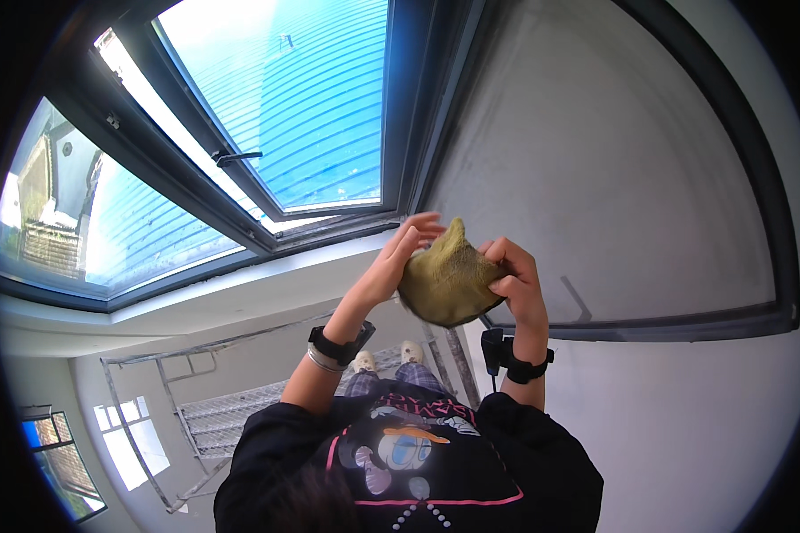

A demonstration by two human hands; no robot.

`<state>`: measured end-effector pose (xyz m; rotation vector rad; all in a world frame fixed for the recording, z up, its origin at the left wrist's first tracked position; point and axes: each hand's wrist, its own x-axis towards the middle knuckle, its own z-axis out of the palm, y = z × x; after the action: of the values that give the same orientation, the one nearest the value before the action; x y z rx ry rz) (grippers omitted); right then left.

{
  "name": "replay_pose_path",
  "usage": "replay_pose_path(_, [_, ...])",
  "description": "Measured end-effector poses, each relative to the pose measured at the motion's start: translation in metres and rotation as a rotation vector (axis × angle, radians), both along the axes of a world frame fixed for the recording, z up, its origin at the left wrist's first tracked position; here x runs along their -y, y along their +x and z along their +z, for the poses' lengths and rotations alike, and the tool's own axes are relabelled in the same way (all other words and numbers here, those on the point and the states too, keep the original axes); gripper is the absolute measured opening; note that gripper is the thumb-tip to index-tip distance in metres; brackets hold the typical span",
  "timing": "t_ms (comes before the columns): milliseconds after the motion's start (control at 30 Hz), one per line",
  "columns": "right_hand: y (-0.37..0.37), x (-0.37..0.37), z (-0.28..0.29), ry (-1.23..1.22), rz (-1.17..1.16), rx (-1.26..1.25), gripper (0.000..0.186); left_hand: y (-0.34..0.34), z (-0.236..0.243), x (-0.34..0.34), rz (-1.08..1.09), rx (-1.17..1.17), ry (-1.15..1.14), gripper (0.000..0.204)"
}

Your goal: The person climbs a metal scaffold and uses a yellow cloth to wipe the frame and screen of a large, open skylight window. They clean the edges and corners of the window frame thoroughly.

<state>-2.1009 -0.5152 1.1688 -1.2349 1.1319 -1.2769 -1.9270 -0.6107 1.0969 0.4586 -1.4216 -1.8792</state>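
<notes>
At the far left, a dark-framed window [200, 182] stands with 1 sash swung out, its handle [238, 159] on the inner side, and below it a metal scaffold platform [218, 431] shows beneath the person. Next comes the left grip [393, 264], its fingers extended and apart rather than closed, lying along the left edge of the cloth; whether the fingertips press on it cannot be told. In the middle, the yellow-green cloth [446, 289] is held up in the air between the 2 hands, in front of the chest, bunched to a peak at the top and rounded below. Its fuzzy face and loose folds suggest something light, soft and limp, with little risk of breaking and enough nap not to slip readily; whether it is damp cannot be judged. Since it would likely sag away from any single hold, 2 opposite edges seem the best places to take it, with the thick gathered part giving a firmer pinch than the thin lower rim. To its right, the right grip [519, 280] is clamped on the cloth's right edge, thumb against curled fingers, near a dark-framed grey panel [631, 178].
</notes>
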Motion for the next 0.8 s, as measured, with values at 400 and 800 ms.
replay_pose_path(400, [-0.015,0.007,-0.017,-0.047,-0.156,0.037,0.016,0.019,0.008,-0.004,-0.286,-0.14,0.264,0.013])
replay_pose_path(800, [-0.009,0.013,-0.023,-0.016,-0.125,0.165,0.012,0.017,0.012,-0.004,0.026,0.021,0.112,0.014])
